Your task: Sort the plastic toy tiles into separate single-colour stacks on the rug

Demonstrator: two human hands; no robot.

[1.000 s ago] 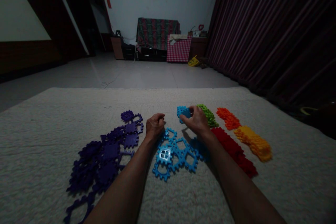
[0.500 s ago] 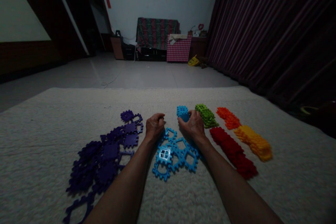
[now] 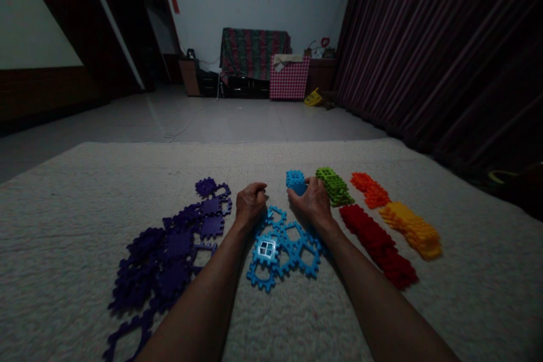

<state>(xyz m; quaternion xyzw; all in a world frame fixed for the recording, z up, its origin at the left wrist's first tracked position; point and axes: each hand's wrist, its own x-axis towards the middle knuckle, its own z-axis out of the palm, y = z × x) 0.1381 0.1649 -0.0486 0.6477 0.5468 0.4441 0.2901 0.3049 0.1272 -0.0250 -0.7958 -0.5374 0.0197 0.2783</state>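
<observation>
My right hand (image 3: 314, 198) grips a light-blue interlocking tile (image 3: 297, 187) at the near end of a short row of blue tiles (image 3: 294, 175), thumb on its left and fingers on its right. My left hand (image 3: 251, 202) rests on the mat to the left, its fingers curled into a fist with nothing showing in them. Between my forearms lies a loose pile of blue notched tiles (image 3: 292, 254), some open frames. One is a window tile (image 3: 266, 250) with a four-pane grid. My wrists hide the pile's edges.
Purple tiles (image 3: 178, 246) spread loosely across the left. Right of my right hand lie rows of green tiles (image 3: 335, 188), orange tiles (image 3: 370, 190), red tiles (image 3: 377, 243) and yellow tiles (image 3: 411, 229). All rest on a pale textured mat (image 3: 297, 322). Dark curtains (image 3: 407, 39) hang at right.
Almost nothing differs. Both hands hold the same places and the tile rows stay put; only the view has shifted very slightly.
</observation>
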